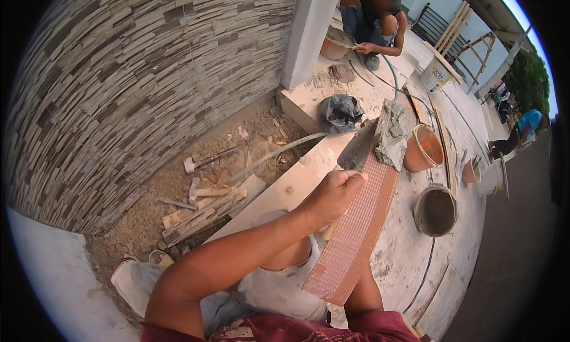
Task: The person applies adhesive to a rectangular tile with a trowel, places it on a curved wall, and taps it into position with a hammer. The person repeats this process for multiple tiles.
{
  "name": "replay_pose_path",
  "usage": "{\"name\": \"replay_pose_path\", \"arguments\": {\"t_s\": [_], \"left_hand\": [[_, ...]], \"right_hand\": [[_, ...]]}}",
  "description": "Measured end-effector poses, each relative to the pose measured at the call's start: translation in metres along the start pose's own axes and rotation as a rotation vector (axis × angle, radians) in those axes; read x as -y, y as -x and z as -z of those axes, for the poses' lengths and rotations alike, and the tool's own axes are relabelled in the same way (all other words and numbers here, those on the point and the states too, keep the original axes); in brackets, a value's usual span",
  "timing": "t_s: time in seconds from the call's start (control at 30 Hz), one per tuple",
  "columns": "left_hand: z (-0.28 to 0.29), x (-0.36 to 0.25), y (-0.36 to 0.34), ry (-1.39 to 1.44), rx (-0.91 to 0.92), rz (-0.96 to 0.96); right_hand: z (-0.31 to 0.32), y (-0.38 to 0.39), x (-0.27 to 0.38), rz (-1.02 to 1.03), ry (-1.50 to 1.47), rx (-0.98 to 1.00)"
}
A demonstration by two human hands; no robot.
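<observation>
Head view, clock centred on the left hand (336, 195): the stone wall (148, 81) is at 10 o'clock, and tools (216, 192) lie on the dirt (136, 226) at 9. The left hand is curled tight around the handle of the trowel (358, 149), whose blade points to 1. The tile (356, 232) slants from 5 to 1 o'clock, mortar (394, 134) heaped on its far end just beside the blade. The right forearm (364, 295) passes under the tile near 5; that hand is hidden, so I cannot tell its grip. An orange bucket (414, 157) stands at 2, a grey bucket (417, 211) at 3.
</observation>
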State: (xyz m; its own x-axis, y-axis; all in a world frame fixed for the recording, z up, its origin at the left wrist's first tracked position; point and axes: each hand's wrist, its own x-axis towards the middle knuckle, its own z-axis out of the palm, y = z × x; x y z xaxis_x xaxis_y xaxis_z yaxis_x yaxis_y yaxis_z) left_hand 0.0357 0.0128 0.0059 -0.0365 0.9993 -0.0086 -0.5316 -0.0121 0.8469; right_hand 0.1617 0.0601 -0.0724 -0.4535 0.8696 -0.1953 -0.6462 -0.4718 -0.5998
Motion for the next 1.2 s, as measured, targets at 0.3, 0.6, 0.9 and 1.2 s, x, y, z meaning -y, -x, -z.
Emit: {"name": "replay_pose_path", "arguments": {"t_s": [0.3, 0.6, 0.9, 1.2], "left_hand": [[0.024, -0.023, 0.009, -0.057, -0.044, -0.033], [0.048, -0.026, 0.020, -0.107, -0.171, -0.017], [0.052, -0.026, 0.019, -0.079, -0.169, 0.052], [0.060, -0.021, 0.014, -0.051, -0.198, 0.077]], "right_hand": [[0.081, -0.003, 0.078, 0.173, 0.868, -0.218], [0.156, -0.005, 0.083, -0.129, 2.322, -0.316], [0.148, -0.069, 0.060, -0.171, 2.392, -0.064], [0.156, -0.081, 0.055, -0.273, 2.232, 0.040]]}}
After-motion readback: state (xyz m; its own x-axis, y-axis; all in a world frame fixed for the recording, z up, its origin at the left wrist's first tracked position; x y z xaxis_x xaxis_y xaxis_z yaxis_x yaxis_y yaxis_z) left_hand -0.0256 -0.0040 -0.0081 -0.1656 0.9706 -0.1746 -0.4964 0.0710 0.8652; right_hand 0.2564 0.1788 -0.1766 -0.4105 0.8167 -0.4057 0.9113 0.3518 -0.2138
